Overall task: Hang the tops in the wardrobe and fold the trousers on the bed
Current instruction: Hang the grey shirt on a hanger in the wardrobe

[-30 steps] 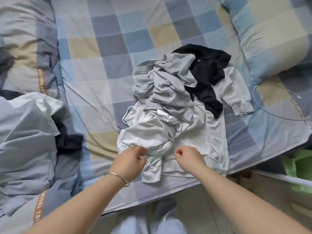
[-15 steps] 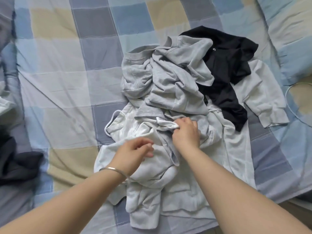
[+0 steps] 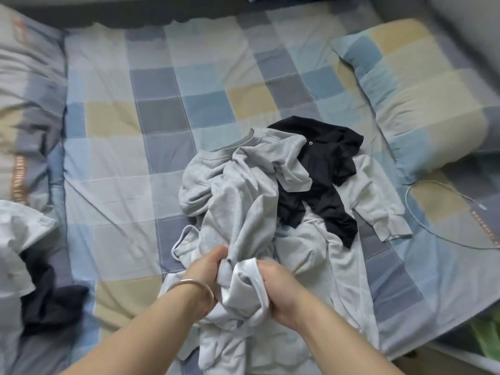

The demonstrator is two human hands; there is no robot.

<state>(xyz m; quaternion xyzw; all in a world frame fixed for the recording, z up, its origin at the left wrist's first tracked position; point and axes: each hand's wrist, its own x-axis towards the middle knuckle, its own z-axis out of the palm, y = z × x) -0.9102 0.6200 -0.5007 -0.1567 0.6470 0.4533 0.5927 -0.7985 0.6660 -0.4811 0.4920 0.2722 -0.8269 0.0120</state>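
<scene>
Both hands grab: left hand (image 3: 207, 269) and right hand (image 3: 281, 290) squeeze grey garment (image 3: 238, 212), near front edge of bed (image 3: 121, 147). Step: pulling it from pile. Next: lift free, check top or trousers.

A checked pillow (image 3: 422, 104) lies at the bed's right edge, a thin white cable (image 3: 443, 190) just below it, a crumpled quilt (image 3: 24, 104) along the left edge
</scene>
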